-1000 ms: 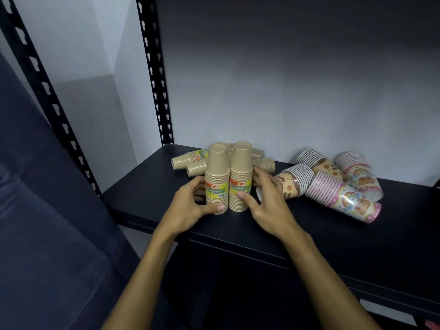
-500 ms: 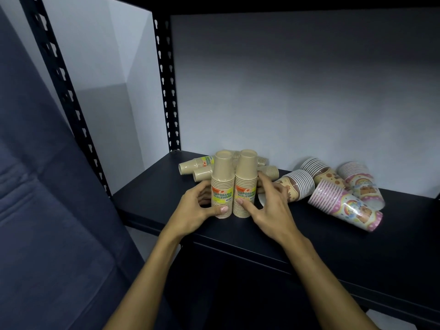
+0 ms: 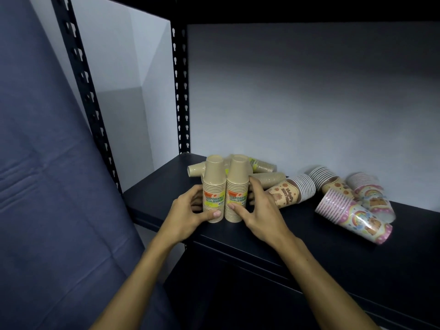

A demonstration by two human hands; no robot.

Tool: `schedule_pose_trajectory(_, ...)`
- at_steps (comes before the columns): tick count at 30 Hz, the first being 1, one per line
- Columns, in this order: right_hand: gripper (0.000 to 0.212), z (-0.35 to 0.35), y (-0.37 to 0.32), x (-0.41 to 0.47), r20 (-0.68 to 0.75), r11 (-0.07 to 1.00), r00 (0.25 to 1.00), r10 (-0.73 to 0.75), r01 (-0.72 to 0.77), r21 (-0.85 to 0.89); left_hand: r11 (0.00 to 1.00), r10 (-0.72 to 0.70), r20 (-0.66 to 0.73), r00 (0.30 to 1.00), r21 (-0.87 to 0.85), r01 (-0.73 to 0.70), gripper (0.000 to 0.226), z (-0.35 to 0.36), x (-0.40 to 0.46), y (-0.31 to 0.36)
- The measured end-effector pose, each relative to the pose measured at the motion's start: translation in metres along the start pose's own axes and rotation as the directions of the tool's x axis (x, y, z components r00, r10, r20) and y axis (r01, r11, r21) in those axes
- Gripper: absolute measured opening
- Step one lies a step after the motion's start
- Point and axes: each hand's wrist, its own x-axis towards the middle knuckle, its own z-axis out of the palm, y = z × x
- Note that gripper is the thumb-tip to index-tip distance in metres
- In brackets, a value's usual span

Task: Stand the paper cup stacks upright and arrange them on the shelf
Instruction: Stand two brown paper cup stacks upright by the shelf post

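two kraft paper cup stacks stand upright, long axes vertical, closed bases up, rims down, touching side by side near the front edge of the black shelf (image 3: 309, 236), toward its left end. the left hand (image 3: 188, 213) curls round the left upright stack (image 3: 214, 186), thumb across its lower rims. the right hand (image 3: 259, 210) curls round the right upright stack (image 3: 238, 184), thumb on its label. just behind them, further kraft stacks (image 3: 264, 166) lie on their sides, axes horizontal. to the right, a brown-printed stack (image 3: 294, 191) and a pink rainbow stack (image 3: 352, 216) lie tipped, rims pointing up-left. bare shelf surface lies open along the front edge right of the hands. a slotted upright post (image 3: 181, 91) bounds the rear left corner.
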Motion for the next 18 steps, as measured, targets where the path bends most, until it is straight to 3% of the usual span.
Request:
schedule_pose_trajectory(12, 0.054, 0.074, -0.036, 0.058, 0.198, 0.973, 0.978, 0.067, -0.108, 0.205, 0.984, -0.07, -0.188, 0.98, 0.151, 0.1, 0.067, -0.077, -0.01, -0.02)
schedule_pose_trajectory(18, 0.049, 0.112, -0.041, 0.083, 0.261, 0.941, 0.961, 0.091, -0.169, 0.294, 0.956, -0.07, -0.42, 0.905, 0.23, 0.181, 0.063, -0.077, -0.015, -0.039)
